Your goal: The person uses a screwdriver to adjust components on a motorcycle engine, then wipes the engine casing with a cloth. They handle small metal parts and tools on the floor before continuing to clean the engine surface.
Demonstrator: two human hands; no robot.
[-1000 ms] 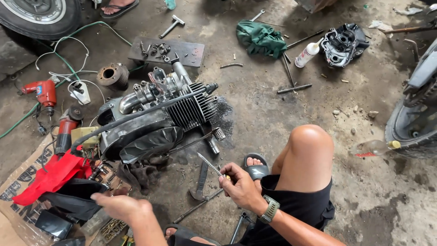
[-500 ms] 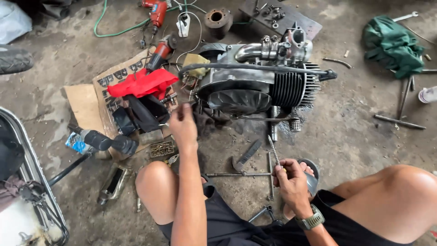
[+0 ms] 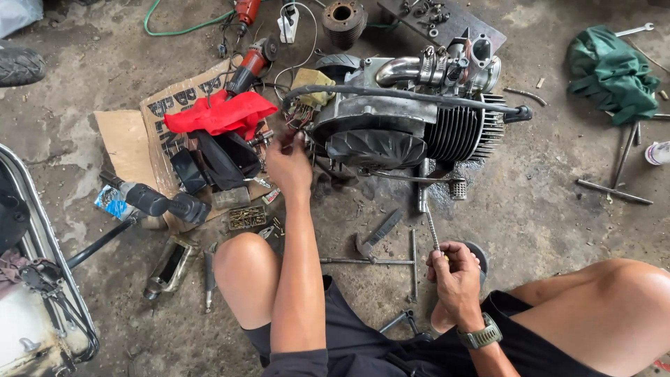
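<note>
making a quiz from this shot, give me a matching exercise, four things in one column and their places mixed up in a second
1 red cloth
2 green cloth
3 thin rod
4 engine

a in the right hand
b far right on the floor
c middle, just right of the left hand
d on the cardboard at left

Pairs: 1-d, 2-b, 3-a, 4-c

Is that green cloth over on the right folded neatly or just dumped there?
Dumped. The green cloth lies crumpled in a loose heap on the concrete floor, with uneven creases and no flat folded edges.
</note>
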